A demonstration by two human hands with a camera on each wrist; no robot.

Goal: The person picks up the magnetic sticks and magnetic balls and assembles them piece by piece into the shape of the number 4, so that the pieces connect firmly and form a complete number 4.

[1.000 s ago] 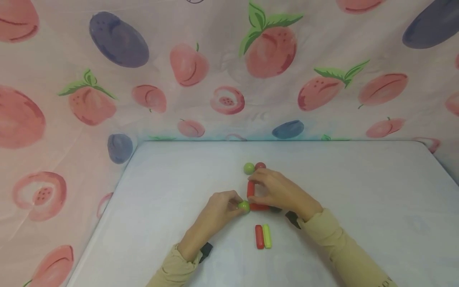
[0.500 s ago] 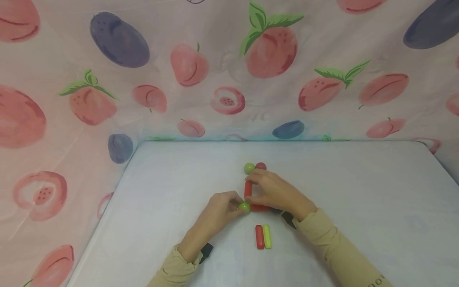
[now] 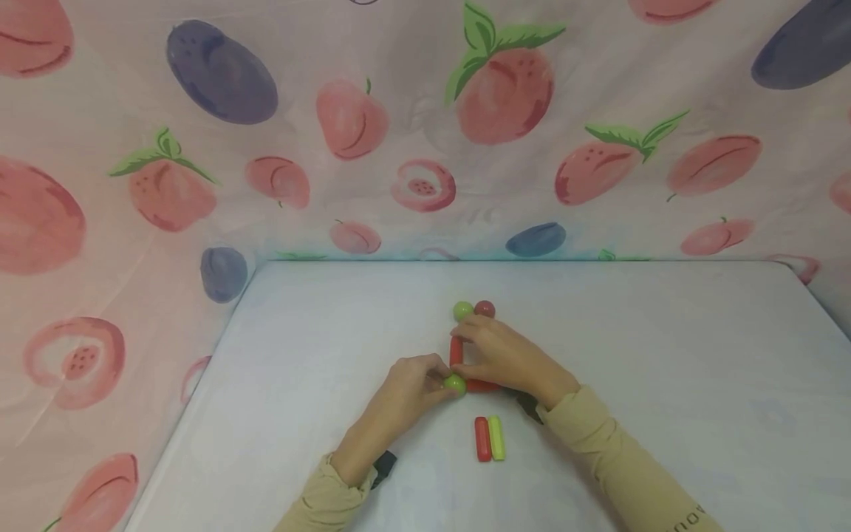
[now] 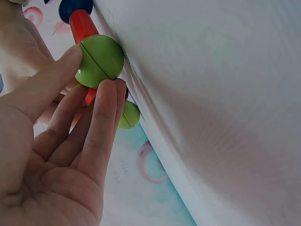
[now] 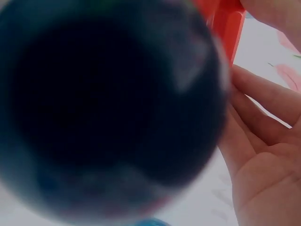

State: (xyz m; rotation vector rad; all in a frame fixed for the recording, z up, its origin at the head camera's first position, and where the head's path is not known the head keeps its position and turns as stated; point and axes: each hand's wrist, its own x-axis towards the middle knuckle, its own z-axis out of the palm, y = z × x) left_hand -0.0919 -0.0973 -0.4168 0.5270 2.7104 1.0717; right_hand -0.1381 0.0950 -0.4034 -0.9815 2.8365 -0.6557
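My left hand [image 3: 405,388] pinches a green ball [image 3: 455,384] between thumb and fingertips; the left wrist view shows a dark seam round the ball [image 4: 101,61]. From its right side a red rod [image 3: 482,386] runs to a dark blue ball [image 4: 75,7]. My right hand [image 3: 512,355] holds another red rod [image 3: 456,351] between thumb and fingers, its near end at the green ball. Whether that end touches the ball is hidden by the thumb. In the right wrist view the dark blue ball [image 5: 103,108], blurred and very close, covers much of the work.
Beyond the right hand, a second green ball [image 3: 463,310] and a dark red ball [image 3: 485,309] sit side by side on the white table [image 3: 332,318]. Nearer, a loose red rod [image 3: 482,439] lies alongside a yellow-green rod [image 3: 496,437]. A fruit-print curtain [image 3: 412,111] hangs behind.
My right hand has shifted slightly left, bringing the red rod it holds closer over the green ball. The left hand keeps its grip almost unmoved.
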